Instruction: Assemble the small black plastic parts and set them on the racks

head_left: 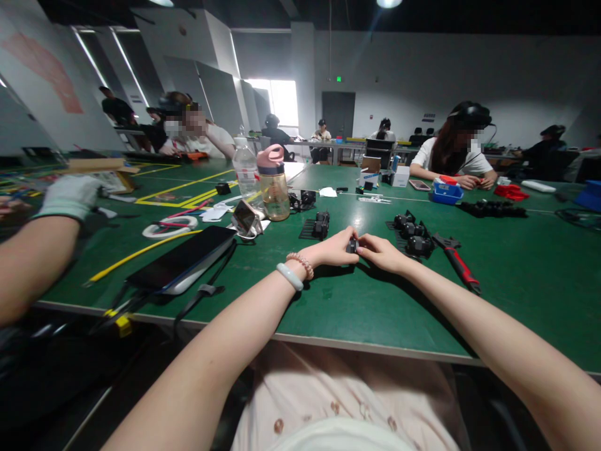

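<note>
Both hands meet over the green table (pixel 319 313), around a small black part (pixel 352 245). My left hand (pixel 331 248), with a bracelet and a bangle at the wrist, has its fingers closed on the part. The fingertips of my right hand (pixel 381 252) pinch at its right side. What exactly the part is, I cannot make out, as the fingers cover much of it. Just beyond my left hand lie several black parts on a black grid piece (pixel 315 227). Right of my right hand is a larger group of similar black parts (pixel 413 235).
A red-and-black adjustable wrench (pixel 457 262) lies at right. On the left are a phone-like device (pixel 181 260), a yellow tube (pixel 141 255), a pink-lidded bottle (pixel 274 188) and a clear bottle (pixel 245 169). A co-worker's gloved hand (pixel 68 199) reaches in from the left. A blue bin (pixel 447 191) stands further back.
</note>
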Available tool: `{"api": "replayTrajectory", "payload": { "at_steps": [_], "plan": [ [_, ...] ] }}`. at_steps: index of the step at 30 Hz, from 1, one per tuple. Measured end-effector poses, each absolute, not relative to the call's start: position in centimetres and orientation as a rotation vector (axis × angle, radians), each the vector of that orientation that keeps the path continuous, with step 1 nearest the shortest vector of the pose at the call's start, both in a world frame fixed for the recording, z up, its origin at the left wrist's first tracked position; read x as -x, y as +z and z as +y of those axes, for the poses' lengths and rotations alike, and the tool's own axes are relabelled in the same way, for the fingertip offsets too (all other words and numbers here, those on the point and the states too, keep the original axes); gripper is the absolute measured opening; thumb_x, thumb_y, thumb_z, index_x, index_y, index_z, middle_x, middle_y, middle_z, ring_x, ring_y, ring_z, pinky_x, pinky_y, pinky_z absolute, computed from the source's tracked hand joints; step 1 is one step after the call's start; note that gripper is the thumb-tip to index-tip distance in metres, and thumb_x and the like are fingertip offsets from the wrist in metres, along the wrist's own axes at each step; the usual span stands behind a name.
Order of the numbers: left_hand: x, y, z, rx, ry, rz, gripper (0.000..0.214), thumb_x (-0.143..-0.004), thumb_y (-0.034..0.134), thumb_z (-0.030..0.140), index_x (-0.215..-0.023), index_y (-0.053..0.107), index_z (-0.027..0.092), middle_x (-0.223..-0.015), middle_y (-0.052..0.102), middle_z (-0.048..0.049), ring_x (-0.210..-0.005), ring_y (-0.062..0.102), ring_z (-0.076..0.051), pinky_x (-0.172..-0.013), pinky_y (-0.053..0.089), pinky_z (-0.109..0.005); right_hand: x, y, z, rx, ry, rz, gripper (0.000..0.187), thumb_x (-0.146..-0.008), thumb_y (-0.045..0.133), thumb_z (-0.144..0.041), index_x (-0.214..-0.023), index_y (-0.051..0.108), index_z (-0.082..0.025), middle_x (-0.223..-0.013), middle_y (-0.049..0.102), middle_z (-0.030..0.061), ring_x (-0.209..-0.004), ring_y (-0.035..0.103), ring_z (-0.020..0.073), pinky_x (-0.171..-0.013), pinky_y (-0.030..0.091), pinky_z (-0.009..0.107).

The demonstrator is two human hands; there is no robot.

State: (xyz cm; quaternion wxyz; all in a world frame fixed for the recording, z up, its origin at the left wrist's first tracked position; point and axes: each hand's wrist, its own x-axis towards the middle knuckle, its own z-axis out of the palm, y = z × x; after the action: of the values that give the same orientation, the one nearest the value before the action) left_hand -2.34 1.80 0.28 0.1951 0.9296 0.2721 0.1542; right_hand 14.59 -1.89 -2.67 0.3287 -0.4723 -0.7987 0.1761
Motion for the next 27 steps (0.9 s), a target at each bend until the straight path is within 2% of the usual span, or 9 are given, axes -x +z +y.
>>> {"api": "replayTrajectory", "payload": {
  "at_steps": [16,27],
  "plan": [
    [2.37,-0.01,2.13,-2.593,0.464,0.729,0.040,-0.061,0.049,0.027,-0.098,0.037,0.016,-0.085,0.046,-0.0014,-0.073,0.045,-0.013,-0.064,0.038,-0.025,-14.40,-2.65,-1.90,1.229,0.411,-2.079,0.028,-0.080,0.035,-0.036,-0.092,0.051,-0.016,-0.086,0.057,0.0041,-0.076,0.050,0.0131,-0.070,0.037,0.026],
    [2.34,0.00,2.03,-2.622,0.460,0.746,0.040,-0.061,0.049,0.027,-0.097,0.036,0.015,-0.085,0.046,-0.0018,-0.073,0.045,-0.014,-0.064,0.038,-0.025,-14.60,-2.69,-2.05,1.241,0.455,-2.081,0.032,-0.075,0.042,-0.042,-0.089,0.051,-0.014,-0.081,0.057,0.0038,-0.068,0.049,0.0123,-0.061,0.037,0.024]
  ]
}}
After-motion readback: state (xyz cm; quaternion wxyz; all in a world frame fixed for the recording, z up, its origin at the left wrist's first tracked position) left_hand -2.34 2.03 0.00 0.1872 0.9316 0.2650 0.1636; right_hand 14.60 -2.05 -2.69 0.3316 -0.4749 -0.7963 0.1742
